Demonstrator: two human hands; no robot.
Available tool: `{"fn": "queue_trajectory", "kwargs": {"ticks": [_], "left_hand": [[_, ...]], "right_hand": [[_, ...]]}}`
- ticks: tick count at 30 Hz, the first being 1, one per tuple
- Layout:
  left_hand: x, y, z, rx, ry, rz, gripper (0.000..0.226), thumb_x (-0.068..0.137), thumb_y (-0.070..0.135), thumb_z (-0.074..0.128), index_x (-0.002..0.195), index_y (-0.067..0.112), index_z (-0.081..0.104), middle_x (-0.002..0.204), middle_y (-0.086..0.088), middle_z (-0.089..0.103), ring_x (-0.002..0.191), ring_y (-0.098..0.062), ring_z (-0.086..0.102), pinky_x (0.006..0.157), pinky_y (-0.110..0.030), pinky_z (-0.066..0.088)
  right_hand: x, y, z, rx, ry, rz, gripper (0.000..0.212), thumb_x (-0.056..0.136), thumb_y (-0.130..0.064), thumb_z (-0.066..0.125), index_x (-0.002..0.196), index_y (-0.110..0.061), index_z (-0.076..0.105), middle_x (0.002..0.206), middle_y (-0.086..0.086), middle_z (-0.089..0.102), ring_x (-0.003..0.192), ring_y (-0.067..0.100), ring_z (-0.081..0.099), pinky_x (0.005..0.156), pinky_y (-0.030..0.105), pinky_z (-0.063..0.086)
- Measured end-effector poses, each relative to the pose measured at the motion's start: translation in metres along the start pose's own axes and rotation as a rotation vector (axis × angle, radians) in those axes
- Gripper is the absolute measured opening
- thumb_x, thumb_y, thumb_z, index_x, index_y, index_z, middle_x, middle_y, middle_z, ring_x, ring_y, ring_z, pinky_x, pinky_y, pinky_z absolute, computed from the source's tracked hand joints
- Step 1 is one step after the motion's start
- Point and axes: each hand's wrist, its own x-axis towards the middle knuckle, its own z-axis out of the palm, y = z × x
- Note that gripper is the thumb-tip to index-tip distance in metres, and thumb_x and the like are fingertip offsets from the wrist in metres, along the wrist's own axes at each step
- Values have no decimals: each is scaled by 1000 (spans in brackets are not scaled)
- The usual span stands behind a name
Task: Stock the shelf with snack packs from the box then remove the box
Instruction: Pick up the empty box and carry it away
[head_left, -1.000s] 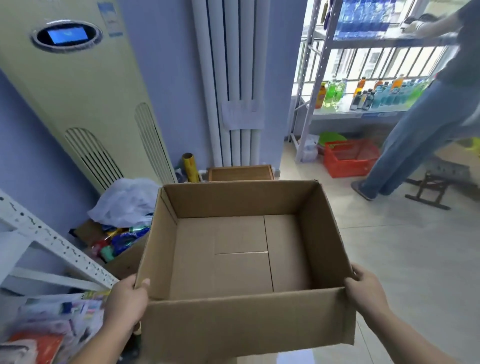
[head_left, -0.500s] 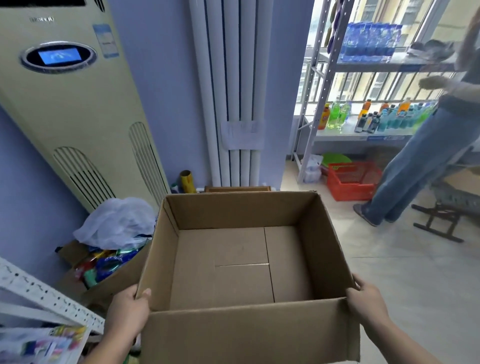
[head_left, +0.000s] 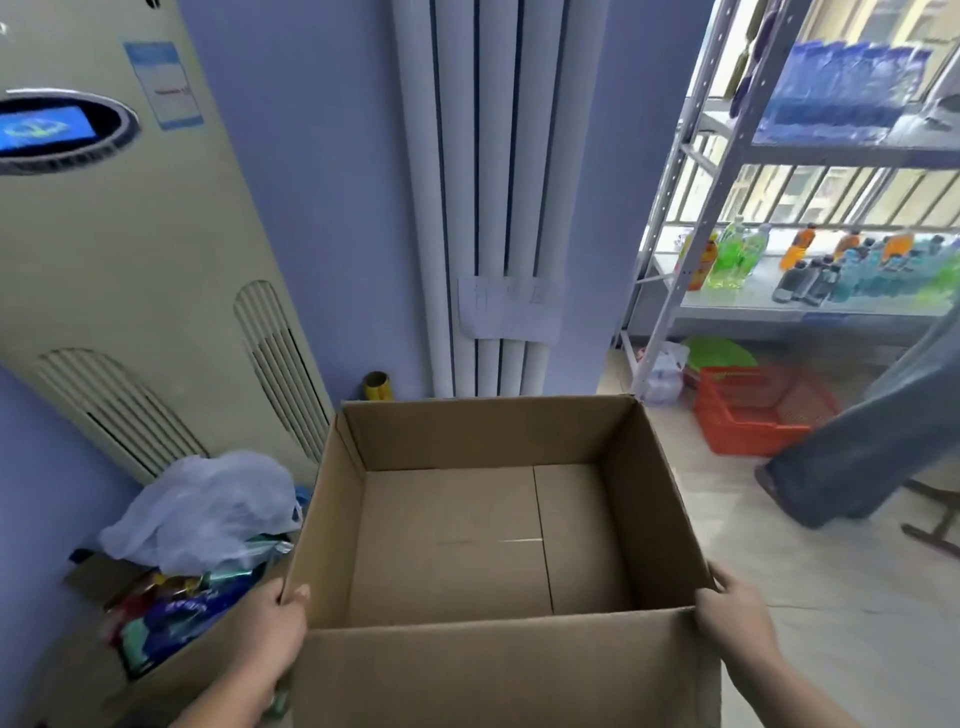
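The left hand (head_left: 270, 629) grips the box (head_left: 498, 670) at its near-left corner, thumb hooked over the rim; the right hand (head_left: 737, 618) clasps the near-right corner the same way. Both grips are unchanged from a moment ago. The box, carried between them in front of the person, is empty, its bottom flaps bare. Since the earlier frames the white shelf at lower left has dropped out of view. The open carton (head_left: 171, 618) of snack packs under the plastic bag (head_left: 202, 509) now sits beside the box's left wall. The other person's leg (head_left: 857, 441) has stepped closer to the red basket (head_left: 758, 410).
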Motion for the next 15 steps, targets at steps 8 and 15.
{"fn": "queue_trajectory", "kwargs": {"ticks": [8, 15], "left_hand": [[84, 90, 56, 60, -22, -1, 29, 101, 30, 55, 119, 9, 66, 115, -15, 68, 103, -32, 62, 84, -40, 48], [173, 131, 92, 85, -6, -100, 45, 98, 38, 57, 129, 6, 62, 122, -14, 68, 110, -35, 62, 96, -51, 52]], "right_hand": [[128, -44, 17, 29, -10, 56, 60, 82, 6, 48, 131, -23, 66, 103, 6, 70, 92, 27, 62, 70, 34, 48], [226, -92, 42, 84, -53, 66, 52, 89, 3, 51, 130, -24, 66, 109, 4, 70, 96, 25, 60, 67, 29, 43]]}}
